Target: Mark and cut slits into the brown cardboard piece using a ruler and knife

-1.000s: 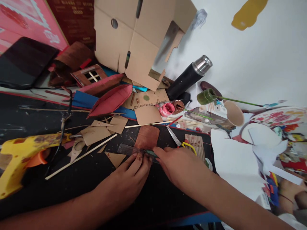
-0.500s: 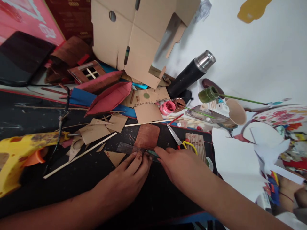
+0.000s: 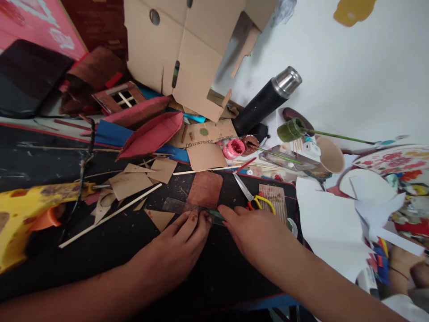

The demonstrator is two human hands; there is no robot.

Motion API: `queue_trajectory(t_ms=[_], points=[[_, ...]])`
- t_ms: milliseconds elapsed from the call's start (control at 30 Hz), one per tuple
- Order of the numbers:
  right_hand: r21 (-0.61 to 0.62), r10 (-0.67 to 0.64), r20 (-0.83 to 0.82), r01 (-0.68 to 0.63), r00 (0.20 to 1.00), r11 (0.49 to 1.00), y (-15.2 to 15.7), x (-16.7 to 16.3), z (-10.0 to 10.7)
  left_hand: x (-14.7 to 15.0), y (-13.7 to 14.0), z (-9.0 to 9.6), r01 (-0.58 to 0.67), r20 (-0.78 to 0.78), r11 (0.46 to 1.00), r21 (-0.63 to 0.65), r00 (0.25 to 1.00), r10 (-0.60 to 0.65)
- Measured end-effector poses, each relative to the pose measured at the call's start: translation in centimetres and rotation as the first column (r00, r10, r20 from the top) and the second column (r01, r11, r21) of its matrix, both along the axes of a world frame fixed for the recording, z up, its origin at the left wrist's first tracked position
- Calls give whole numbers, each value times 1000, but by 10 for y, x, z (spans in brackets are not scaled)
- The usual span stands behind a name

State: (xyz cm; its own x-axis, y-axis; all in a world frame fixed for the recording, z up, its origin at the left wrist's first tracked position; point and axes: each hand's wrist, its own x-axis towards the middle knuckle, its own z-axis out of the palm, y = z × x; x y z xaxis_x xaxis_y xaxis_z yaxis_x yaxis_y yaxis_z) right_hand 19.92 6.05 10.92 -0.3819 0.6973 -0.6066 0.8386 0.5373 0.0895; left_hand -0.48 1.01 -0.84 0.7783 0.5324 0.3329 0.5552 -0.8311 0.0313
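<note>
My left hand [image 3: 182,243] presses its bent fingertips onto a clear ruler [image 3: 174,205], which lies across the near part of a brown-painted cardboard piece [image 3: 205,188]. Just to the right, my right hand [image 3: 250,228] is closed round a slim green tool [image 3: 214,214]; its kind cannot be made out, and its working end is hidden near the left fingertips. Beyond the right hand lie scissors [image 3: 244,188] with yellow and red handles, beside a piece of corrugated cardboard [image 3: 273,199]. A cardboard triangle [image 3: 160,218] rests left of the ruler.
A yellow glue gun [image 3: 30,210] and a thin wooden stick [image 3: 110,216] lie at left, near cardboard scraps [image 3: 130,184]. Behind are red boat-shaped pieces [image 3: 152,134], an open pink paint jar [image 3: 233,147], a black flask [image 3: 264,103] and a large cardboard sheet [image 3: 194,53]. White paper [image 3: 328,214] is at right.
My right hand has shifted very slightly right, and a little more of the green tool shows. My left hand stays on the ruler. The whole view has drifted slightly.
</note>
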Motion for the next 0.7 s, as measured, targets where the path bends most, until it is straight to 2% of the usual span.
queue_trajectory(t_ms=[433,700], points=[[8,-9,1,9,1000,1000,-3,7,-3,0,0,-2,21,6,1000,-8,1000,-21],[-35,-59,-9,59,998,998,-4,7,0,0,0,-3,19,3,1000,-7,1000,-19]])
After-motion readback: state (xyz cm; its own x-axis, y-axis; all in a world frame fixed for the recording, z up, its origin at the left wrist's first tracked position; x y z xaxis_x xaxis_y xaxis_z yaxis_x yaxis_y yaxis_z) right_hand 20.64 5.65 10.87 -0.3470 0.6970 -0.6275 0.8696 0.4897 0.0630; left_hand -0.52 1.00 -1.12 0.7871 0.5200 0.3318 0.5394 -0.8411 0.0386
